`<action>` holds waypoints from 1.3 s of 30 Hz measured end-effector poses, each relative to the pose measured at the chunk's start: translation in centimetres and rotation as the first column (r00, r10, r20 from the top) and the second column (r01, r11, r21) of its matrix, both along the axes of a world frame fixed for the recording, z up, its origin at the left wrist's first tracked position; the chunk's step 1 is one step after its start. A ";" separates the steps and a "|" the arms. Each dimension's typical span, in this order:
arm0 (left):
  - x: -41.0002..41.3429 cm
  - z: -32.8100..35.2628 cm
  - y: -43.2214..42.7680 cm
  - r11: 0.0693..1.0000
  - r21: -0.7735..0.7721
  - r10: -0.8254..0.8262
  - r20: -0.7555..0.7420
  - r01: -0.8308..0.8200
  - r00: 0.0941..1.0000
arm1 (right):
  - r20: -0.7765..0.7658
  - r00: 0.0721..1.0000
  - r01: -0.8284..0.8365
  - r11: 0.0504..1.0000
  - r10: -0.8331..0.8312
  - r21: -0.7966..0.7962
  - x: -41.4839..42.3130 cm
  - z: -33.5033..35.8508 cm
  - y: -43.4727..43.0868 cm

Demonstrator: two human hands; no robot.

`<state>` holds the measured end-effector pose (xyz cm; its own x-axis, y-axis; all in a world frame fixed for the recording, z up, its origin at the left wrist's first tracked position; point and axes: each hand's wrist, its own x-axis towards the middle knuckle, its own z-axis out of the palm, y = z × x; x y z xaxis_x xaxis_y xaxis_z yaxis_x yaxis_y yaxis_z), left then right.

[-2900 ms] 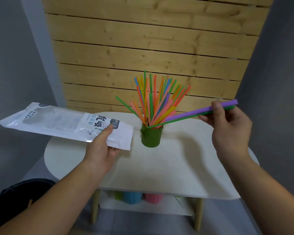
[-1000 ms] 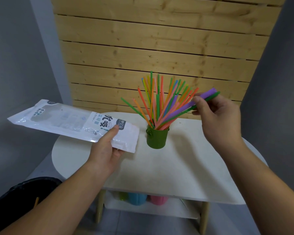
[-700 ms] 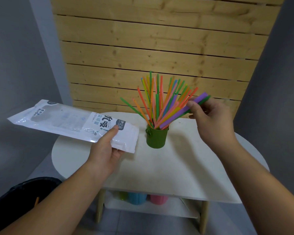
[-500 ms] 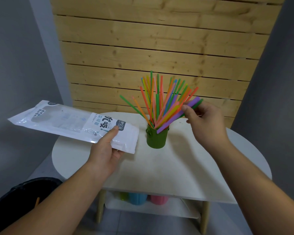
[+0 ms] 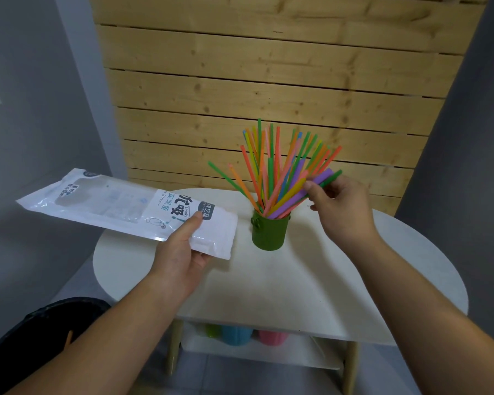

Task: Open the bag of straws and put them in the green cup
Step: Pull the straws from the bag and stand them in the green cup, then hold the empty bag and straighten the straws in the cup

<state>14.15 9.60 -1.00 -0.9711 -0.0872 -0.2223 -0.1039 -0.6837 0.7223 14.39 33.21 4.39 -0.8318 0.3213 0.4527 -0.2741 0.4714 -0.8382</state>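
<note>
A green cup (image 5: 269,232) stands on the white oval table (image 5: 297,280), holding several coloured straws (image 5: 271,169) that fan upward. My right hand (image 5: 343,208) is to the right of the cup, pinching the upper ends of a purple straw (image 5: 324,178) and a green straw (image 5: 332,177); their lower ends reach into the cup. My left hand (image 5: 180,258) holds the white straw bag (image 5: 126,208) by its right end, out over the table's left side. The bag looks flat.
A wooden slat wall (image 5: 268,81) rises behind the table. On the shelf under the table stand green, blue (image 5: 236,334) and pink (image 5: 271,336) cups. A black bin (image 5: 40,332) sits at the lower left. Grey walls close in on both sides.
My right hand has carried the purple and green straws leftward and down, sliding their lower ends into the cup. The left hand and the bag have stayed in place.
</note>
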 end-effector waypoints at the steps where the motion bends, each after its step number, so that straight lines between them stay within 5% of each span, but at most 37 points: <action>1: 0.0 0.0 0.0 1.000 0.000 -0.003 -0.002 0.003 1.000 | 0.018 1.000 0.001 1.000 -0.001 0.009 -0.2 -0.3 0.0; 10: 0.2 0.3 -0.1 1.000 0.011 -0.005 -0.006 0.005 1.000 | -0.034 0.998 0.048 0.990 -0.044 0.130 -0.4 -1.5 -0.3; 20: 0.6 0.4 -0.3 1.000 0.001 -0.022 -0.015 0.022 1.000 | -0.092 0.996 0.027 0.998 -0.021 0.062 -1.6 -2.1 -0.7; 34: 0.8 -0.3 -1.0 0.983 -0.009 -0.183 -0.005 0.183 0.983 | 0.068 0.998 -0.001 0.993 -0.008 0.119 -1.3 -3.6 -0.6; 39: 1.2 -0.4 -1.4 0.985 -0.055 -0.162 0.034 0.164 0.986 | 0.277 0.948 0.085 0.964 -0.156 0.251 0.6 -3.2 -0.2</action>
